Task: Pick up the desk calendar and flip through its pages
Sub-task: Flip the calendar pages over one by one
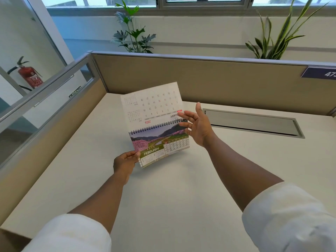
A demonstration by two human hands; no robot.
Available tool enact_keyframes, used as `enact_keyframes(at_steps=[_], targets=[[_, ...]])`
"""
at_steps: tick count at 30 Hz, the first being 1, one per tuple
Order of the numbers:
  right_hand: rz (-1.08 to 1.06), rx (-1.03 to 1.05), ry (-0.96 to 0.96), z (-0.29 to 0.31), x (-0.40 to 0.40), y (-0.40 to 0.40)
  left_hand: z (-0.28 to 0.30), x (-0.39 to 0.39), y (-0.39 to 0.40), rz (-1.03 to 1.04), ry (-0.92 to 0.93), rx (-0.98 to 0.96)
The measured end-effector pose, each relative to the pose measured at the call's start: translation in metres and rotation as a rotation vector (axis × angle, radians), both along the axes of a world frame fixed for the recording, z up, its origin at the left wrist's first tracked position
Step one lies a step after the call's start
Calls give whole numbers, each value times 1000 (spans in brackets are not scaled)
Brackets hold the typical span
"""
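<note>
I held the desk calendar point(160, 142) above the white surface point(163, 197), my left hand point(125, 161) pinching its lower left corner in a closed grip. My right hand point(197, 124) was spread open, fingertips point(181, 115) touching the raised page point(151, 106) beside the spiral binding point(156, 126); February showed below.

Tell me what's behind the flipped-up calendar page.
Behind the flipped-up page are the beige partition and the desk's far edge. What lies directly behind the sheet is covered.

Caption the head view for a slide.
Left hand holds the desk calendar at February while the right hand lifts a page.
</note>
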State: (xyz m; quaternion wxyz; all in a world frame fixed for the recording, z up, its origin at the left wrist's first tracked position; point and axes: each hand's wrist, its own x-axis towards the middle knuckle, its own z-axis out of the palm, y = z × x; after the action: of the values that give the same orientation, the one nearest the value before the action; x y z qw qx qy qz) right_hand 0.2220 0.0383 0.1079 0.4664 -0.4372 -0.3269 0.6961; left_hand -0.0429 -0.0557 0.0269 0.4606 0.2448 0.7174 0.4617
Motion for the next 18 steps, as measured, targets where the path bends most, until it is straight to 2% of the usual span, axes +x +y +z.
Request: enact_keyframes(at_steps=[6, 12, 18], targets=[[-175, -109, -246, -17, 8, -4, -4, -4, 0, -5, -1, 5], [-91, -155, -493, -34, 12, -13, -6, -5, 1, -27, 2, 19], [-24, -89, -575, -41, 11, -18, -5, -6, 2, -51, 45, 16]])
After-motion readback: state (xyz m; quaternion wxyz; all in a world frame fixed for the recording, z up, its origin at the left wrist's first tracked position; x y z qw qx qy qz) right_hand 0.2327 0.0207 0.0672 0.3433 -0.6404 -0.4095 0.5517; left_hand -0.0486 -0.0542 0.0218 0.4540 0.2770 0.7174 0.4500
